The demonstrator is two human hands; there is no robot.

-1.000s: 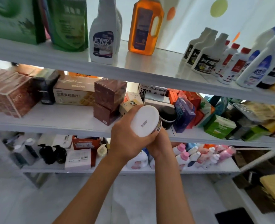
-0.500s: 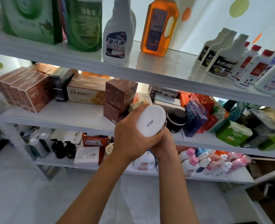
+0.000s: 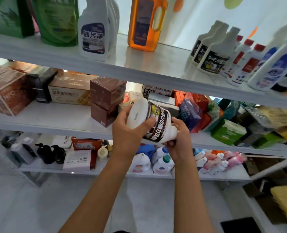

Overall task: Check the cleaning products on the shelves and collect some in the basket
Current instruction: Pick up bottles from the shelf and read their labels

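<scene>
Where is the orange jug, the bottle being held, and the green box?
orange jug (image 3: 144,31), head view, on its dark front label.
held bottle (image 3: 153,124), head view, on its black label.
green box (image 3: 227,132), head view, on its front face.

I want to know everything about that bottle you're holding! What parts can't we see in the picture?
Head view only:
- White plastic bottle with black label: its cap is hidden inside the right hand.
- Its label text: blurred and sideways, and the left hand covers part of it.
- The basket: not in view.
- Orange jug with handle: top cut off by the upper edge.
</scene>
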